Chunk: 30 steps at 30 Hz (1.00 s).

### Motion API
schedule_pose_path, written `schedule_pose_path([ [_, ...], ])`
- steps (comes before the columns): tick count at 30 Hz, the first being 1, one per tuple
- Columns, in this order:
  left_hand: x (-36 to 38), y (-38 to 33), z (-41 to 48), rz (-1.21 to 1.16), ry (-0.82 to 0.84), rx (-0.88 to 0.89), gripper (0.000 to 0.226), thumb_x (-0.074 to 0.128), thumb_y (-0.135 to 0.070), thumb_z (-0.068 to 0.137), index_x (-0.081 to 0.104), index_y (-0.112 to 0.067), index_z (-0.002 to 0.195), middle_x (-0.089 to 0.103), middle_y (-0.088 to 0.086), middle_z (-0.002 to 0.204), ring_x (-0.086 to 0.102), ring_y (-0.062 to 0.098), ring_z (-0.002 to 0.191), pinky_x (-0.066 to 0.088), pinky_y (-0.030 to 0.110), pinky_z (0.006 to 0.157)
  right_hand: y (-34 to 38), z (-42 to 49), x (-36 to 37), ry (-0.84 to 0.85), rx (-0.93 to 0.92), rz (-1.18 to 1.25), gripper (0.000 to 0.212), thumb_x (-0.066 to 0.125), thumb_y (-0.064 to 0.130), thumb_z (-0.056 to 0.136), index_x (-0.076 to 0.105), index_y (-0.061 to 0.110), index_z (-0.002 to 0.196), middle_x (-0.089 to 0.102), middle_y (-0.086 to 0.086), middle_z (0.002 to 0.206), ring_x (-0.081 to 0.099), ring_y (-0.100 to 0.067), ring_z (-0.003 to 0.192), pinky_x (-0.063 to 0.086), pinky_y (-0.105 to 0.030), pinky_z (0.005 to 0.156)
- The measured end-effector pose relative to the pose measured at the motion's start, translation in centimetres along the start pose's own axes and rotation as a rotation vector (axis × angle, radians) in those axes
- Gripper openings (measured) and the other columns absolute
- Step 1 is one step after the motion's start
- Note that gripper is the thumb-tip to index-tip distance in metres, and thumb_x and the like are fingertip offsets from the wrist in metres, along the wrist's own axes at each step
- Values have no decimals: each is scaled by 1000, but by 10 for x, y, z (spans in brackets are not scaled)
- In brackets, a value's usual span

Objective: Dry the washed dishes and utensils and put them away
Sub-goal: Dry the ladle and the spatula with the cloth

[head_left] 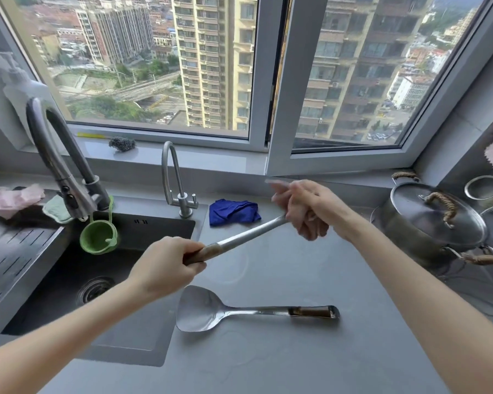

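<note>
1. Long-handled utensil [248, 234] held in the air just right of the sink [160, 226], slanting up and away from it.
2. Left hand [165, 268] wrapped round the wooden grip end. Right hand [302, 211] curled round the far end of the metal shaft. Hands well apart, both clamped on the same piece.
3. Working end hidden inside the right fist. Possibly a ladle or turner, cannot tell. No cloth seen in either hand.
4. Spatula [254, 309] lies flat on the desk [296, 351], right of the sink and nearer the person than the held utensil.
5. Blue cloth [234, 211] bunched on the desk just right of the sink's far corner, untouched. Lidded pot [427, 223] far right of the sink.
6. Step, as judged: checking or hand-wiping this utensil, drying stage, nothing put away.
7. Next move calls for freeing the right hand to fetch the cloth, while the left keeps its grip.
</note>
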<state>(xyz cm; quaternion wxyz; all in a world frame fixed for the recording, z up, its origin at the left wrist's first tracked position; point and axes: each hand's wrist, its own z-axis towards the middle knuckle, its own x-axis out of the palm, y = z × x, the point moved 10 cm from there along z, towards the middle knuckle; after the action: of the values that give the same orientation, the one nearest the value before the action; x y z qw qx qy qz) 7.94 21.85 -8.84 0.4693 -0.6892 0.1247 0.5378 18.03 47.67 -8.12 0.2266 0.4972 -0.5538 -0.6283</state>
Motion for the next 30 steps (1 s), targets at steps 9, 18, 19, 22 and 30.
schedule_pose_path([
  [9, 17, 22, -10, -98, -6, -16, 16, 61, -37, 67, 70, -34, 81, 62, -10, 62, 54, 10, 61, 46, 32, 62, -62, 2, -9, -121, 354, 438, 20, 55, 38, 92, 64, 19, 93, 61, -1, 81, 61, -12, 58, 52, -29, 61],
  [18, 38, 29, 5, -327, 24, -127, 20, 64, -32, 68, 71, -16, 77, 46, -6, 50, 38, 12, 46, 35, 31, 54, -56, 7, 26, -373, 257, 1350, 30, 47, 7, 97, 74, 20, 91, 74, 2, 77, 63, -8, 65, 50, -26, 90],
  [19, 40, 30, 8, -344, 37, -140, 26, 63, -34, 66, 69, -12, 77, 43, -6, 49, 37, 12, 45, 34, 31, 53, -54, 6, 24, -414, 242, 1379, 29, 47, 4, 96, 73, 17, 91, 74, -1, 76, 63, -8, 60, 50, -25, 85],
  [22, 53, 33, 9, -430, 83, -209, 32, 63, -31, 63, 65, -3, 77, 40, -2, 50, 34, 14, 43, 30, 30, 52, -51, -10, 18, -588, 239, 1277, 20, 53, 3, 95, 70, 11, 92, 72, -9, 89, 58, -9, 44, 43, -17, 40],
  [30, 82, 16, 18, -1369, 286, -591, 23, 49, -17, 93, 55, 5, 97, 38, 2, 52, 33, 11, 34, 26, 16, 33, -95, -37, 22, -605, 310, 1097, 34, 47, 38, 98, 62, 16, 119, 62, -14, 98, 60, -37, 78, 52, -31, 59],
])
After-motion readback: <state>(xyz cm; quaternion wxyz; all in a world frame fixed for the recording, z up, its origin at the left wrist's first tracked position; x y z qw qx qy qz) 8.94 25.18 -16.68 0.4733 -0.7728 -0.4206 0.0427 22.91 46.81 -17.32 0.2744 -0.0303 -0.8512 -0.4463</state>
